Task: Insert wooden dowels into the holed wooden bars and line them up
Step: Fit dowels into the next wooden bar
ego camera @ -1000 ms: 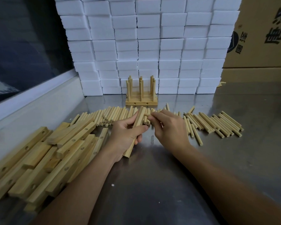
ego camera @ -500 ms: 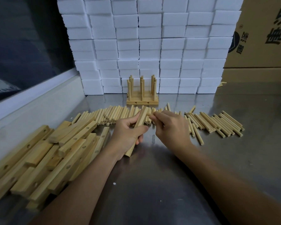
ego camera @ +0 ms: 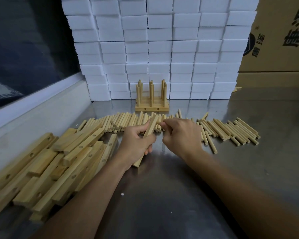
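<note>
Counting first: two bare hands work over the brushed grey metal table (ego camera: 179, 195), one pale square-edged wooden bar (ego camera: 149, 131) is held, and one finished group of lined-up bars with upright dowels (ego camera: 152, 99) stands at the back against the wall of stacked white foam blocks (ego camera: 159, 49); its pegs rise in three clusters, though the exact number of bars in it cannot be told. The loose pile of holed wooden bars (ego camera: 47, 169) at the left holds well over a dozen pieces lying crisscrossed, and the scattered row of round wooden dowels (ego camera: 223, 131) runs to several dozen — too many and too overlapped to count exactly. The left hand (ego camera: 136, 145) grips the bar around its middle, fingers curled round it, the bar tilted with its far end up and its near end close to the table. The right hand (ego camera: 181, 135) sits just beside that far end, its fingertips pinched together at the bar's top corner — what they pinch is hidden. The bars are flat-faced with round drilled holes; the dowels are smooth, slim cylinders. A brown cardboard box with dark printed characters (ego camera: 283, 40) stands at the right.
</note>
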